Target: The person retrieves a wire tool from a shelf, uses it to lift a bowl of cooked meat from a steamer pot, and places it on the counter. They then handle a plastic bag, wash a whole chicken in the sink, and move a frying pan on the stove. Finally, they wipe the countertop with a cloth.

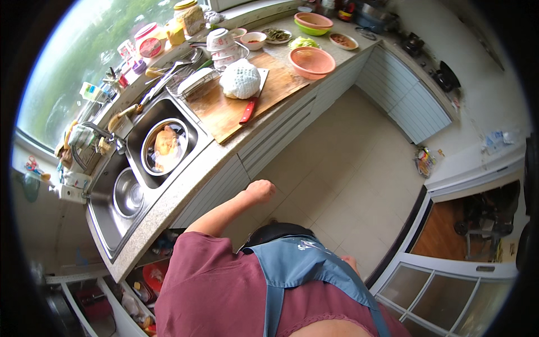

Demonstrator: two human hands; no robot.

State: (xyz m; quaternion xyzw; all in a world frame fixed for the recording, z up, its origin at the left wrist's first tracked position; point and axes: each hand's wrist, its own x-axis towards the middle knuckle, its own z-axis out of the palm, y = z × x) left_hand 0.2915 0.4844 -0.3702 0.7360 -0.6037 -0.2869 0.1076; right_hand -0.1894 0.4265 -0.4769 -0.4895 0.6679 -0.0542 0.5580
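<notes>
My left hand (260, 191) hangs in the air over the tiled floor, beside the counter's front edge, its fingers curled with nothing seen in them. Only part of my right hand (350, 262) shows past the blue apron (290, 261); its fingers are mostly hidden. Nearest on the counter is a wooden cutting board (225, 122). A knife with a red handle (248, 111) lies on it, its blade partly under a white crocheted cloth bundle (241, 79). In the sink, a metal basin (184, 147) holds a whole plucked bird (166, 141) in water.
An orange plastic basket (312, 63), stacked bowls (221, 46) and plates of food (343, 41) stand along the counter. The faucet (120, 145) is by the double sink, where another metal bowl (129, 193) sits. A drawer (105, 290) stands pulled out at lower left; a sliding door (446, 290) is at right.
</notes>
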